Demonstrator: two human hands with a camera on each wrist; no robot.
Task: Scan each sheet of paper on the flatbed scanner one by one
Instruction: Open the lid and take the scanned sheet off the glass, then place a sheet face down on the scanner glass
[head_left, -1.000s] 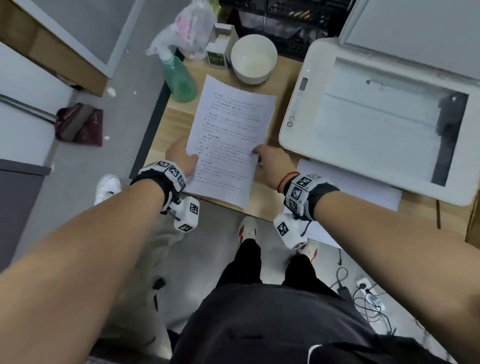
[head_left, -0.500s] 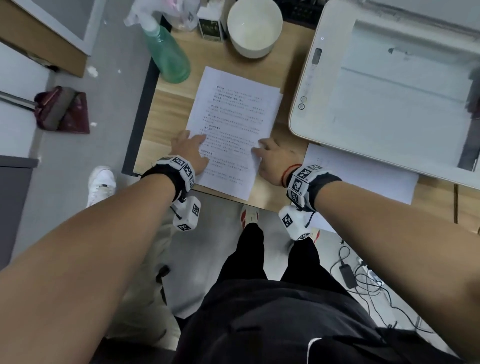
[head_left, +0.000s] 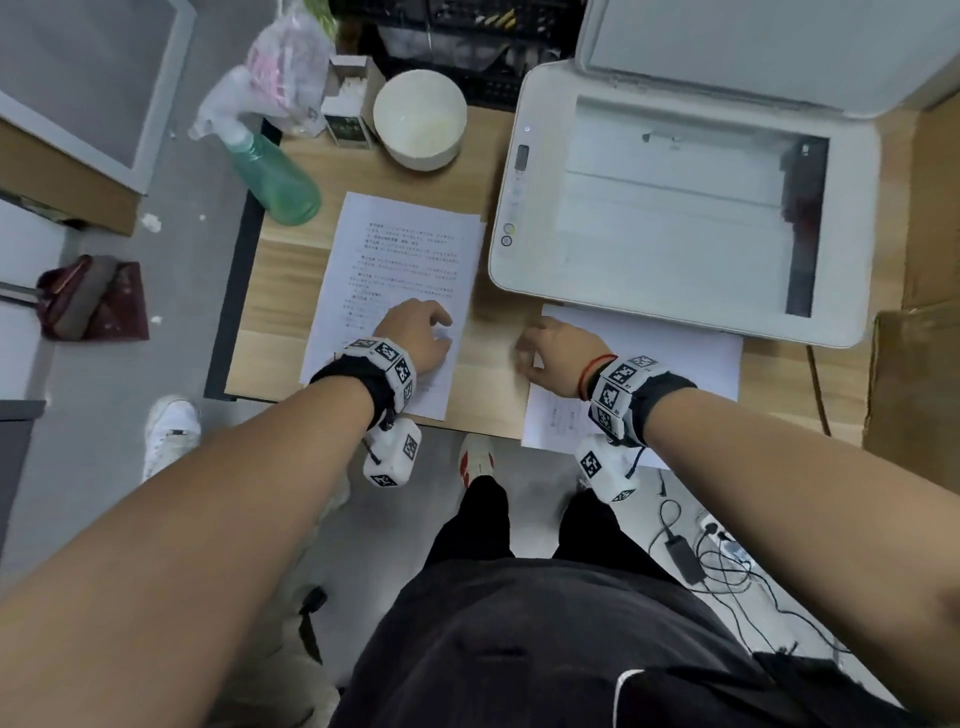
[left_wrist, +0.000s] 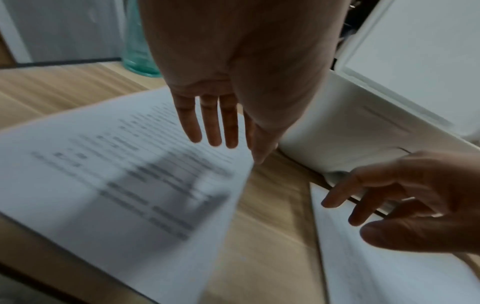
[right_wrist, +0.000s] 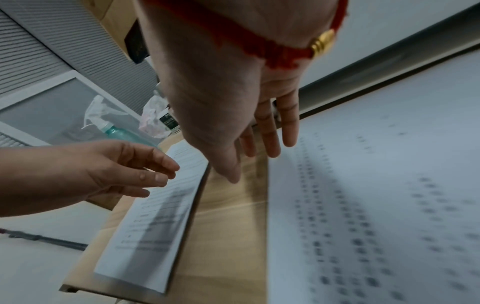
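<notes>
A stack of printed sheets (head_left: 400, 260) lies on the left of the wooden table (head_left: 275, 291). My left hand (head_left: 415, 332) hovers over its lower part, fingers straight and holding nothing (left_wrist: 215, 133). A second printed sheet (head_left: 654, 353) lies to the right, its far edge tucked under the front of the white flatbed scanner (head_left: 530, 270). My right hand (head_left: 550, 348) is at that sheet's left edge with relaxed fingers (right_wrist: 259, 144), gripping nothing. The scanner lid (head_left: 753, 52) is raised and the glass (head_left: 675, 202) is bare.
A green spray bottle (head_left: 270, 176), a white bowl (head_left: 420, 124) and a small box (head_left: 348, 111) stand at the table's back left. A cardboard box (head_left: 914, 374) is right of the scanner. Cables (head_left: 717, 561) lie on the floor.
Both hands have left the sides of the left stack. The right hand moved right to the sheet by the scanner; the left hand shifted over the stack's lower middle.
</notes>
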